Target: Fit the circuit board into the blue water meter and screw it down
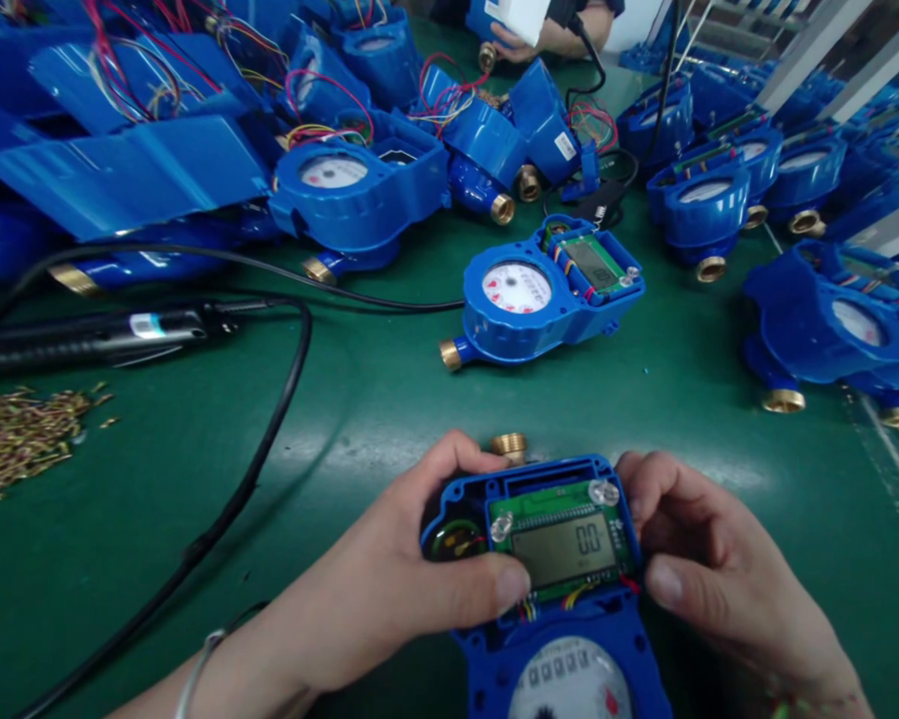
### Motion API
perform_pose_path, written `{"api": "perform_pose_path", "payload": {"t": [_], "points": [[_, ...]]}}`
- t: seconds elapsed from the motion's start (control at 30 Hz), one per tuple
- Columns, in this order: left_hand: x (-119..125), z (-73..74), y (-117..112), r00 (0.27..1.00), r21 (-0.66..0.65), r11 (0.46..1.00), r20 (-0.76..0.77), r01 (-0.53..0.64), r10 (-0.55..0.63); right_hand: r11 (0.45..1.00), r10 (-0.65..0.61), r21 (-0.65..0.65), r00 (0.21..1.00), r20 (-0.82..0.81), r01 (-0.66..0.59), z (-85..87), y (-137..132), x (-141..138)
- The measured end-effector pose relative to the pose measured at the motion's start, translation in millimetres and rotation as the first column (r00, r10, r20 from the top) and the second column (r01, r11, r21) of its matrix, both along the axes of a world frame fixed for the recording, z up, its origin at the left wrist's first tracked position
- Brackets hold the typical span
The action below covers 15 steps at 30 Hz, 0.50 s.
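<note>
A blue water meter (558, 624) is in front of me, with its housing uncovered. Inside sit a green circuit board with a lit display (565, 551) reading 00, clear round plugs and coloured wires. My left hand (449, 569) grips the housing's left side, its thumb lying over the board's lower left corner and its fingers behind. At the opposite edge is my right hand (708, 559), curled with thumb and forefinger against the housing beside a red wire end. The lower part of the meter runs out of view. A brass threaded end (507, 446) pokes out beyond the housing.
Another uncovered meter (520, 300) lies ahead on the green table (390, 399). A black electric screwdriver (97, 335), its cable (255, 469) and a screw pile (22, 434) are at left. More meters line both sides. A co-worker's hand (513, 45) shows at the back.
</note>
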<state>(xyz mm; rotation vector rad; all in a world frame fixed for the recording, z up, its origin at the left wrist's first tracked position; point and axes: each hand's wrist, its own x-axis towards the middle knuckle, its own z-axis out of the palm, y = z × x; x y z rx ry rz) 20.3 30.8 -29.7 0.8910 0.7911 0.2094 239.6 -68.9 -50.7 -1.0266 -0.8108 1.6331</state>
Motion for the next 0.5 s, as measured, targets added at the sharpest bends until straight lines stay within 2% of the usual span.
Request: {"api": "perform_pose_path", "payload": {"t": [0.17, 0.3, 0.5], "points": [[-0.7, -0.6, 2.0, 1.000, 0.021, 1.000, -0.019, 0.022, -0.022, 0.996, -0.069, -0.064, 0.998, -0.011, 0.069, 2.3, 0.7, -9.5], [-0.1, -1.3, 2.2, 1.000, 0.022, 1.000, 0.007, 0.018, -0.018, 0.989, -0.141, -0.041, 0.989, -0.042, 0.139, 3.3, 4.0, -15.3], [-0.7, -2.8, 0.0, 0.999, 0.046, 0.999, 0.034, -0.025, 0.023, 0.994, -0.096, -0.065, 0.981, -0.168, 0.086, -6.7, 10.8, -9.6]]}}
